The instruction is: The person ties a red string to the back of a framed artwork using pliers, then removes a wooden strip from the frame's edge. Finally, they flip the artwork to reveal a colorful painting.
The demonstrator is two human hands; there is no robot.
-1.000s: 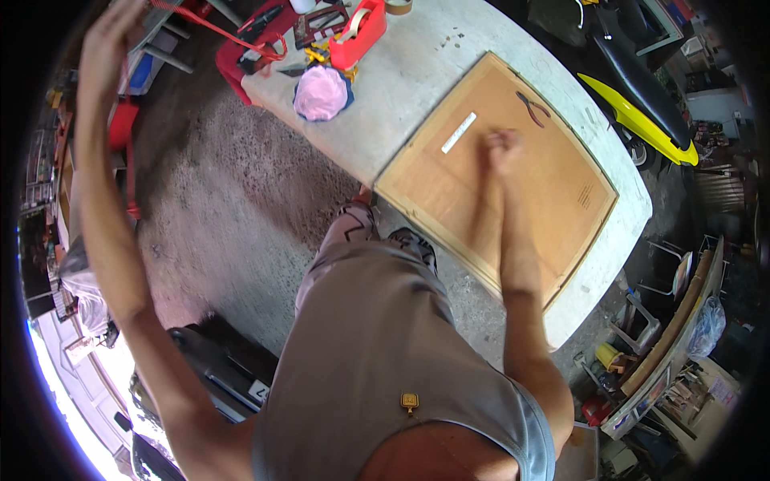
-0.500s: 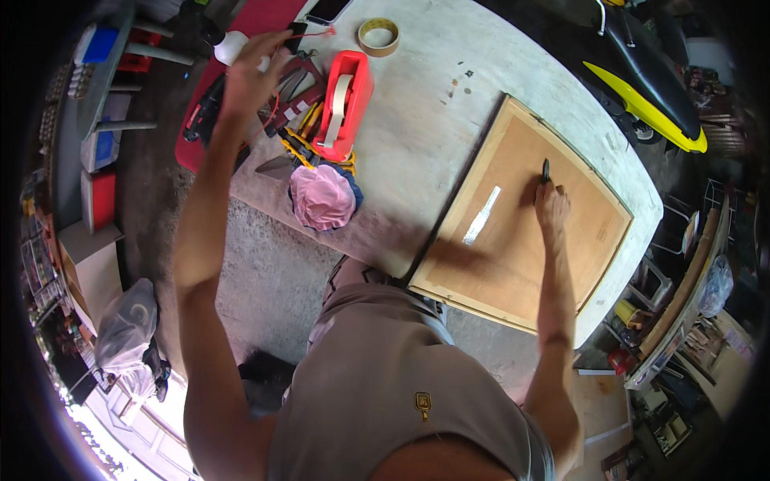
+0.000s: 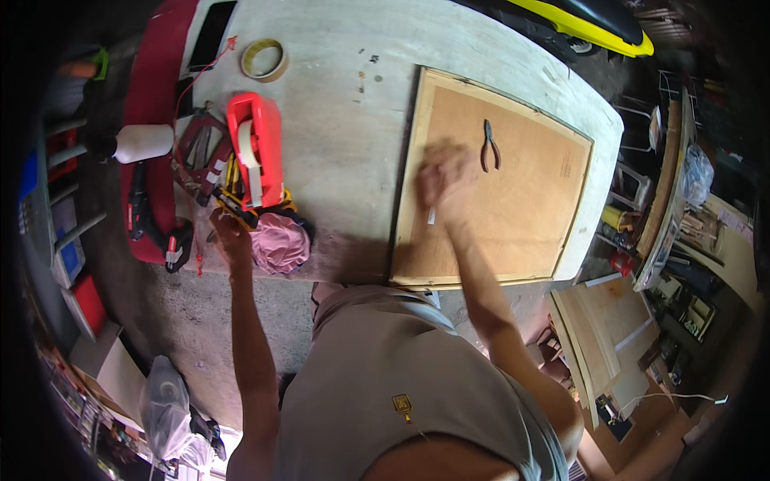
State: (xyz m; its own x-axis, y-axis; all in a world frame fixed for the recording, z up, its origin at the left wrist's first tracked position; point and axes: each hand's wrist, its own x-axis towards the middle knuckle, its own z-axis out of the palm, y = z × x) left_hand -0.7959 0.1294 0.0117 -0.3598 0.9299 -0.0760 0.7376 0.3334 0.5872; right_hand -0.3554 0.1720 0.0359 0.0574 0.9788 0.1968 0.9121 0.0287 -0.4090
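Note:
My left hand [image 3: 231, 234] is at the table's near left edge, beside a bunched pink cloth [image 3: 281, 243] and a pile of tools with yellow handles [image 3: 234, 178]. Its fingers are curled together; what is in them I cannot make out. Motion smears my right hand [image 3: 447, 178], which is over the left part of a framed wooden panel [image 3: 521, 196]. A white strip [image 3: 431, 216] on the panel shows just below that hand. Pliers with dark handles [image 3: 490, 148] lie on the panel to the right of it, untouched.
A red tape dispenser [image 3: 258, 148] and a tape roll [image 3: 264, 60] are on the table [image 3: 341, 120]. Along the left are a red cord [image 3: 184, 88], a white bottle [image 3: 144, 143] and a black-and-red power tool [image 3: 138, 210]. Wooden boards [image 3: 589, 341] stand at right.
The right hand has let go of the pliers and moved left across the panel. My left hand has come nearer, from the far tools to beside the pink cloth. The view has shifted.

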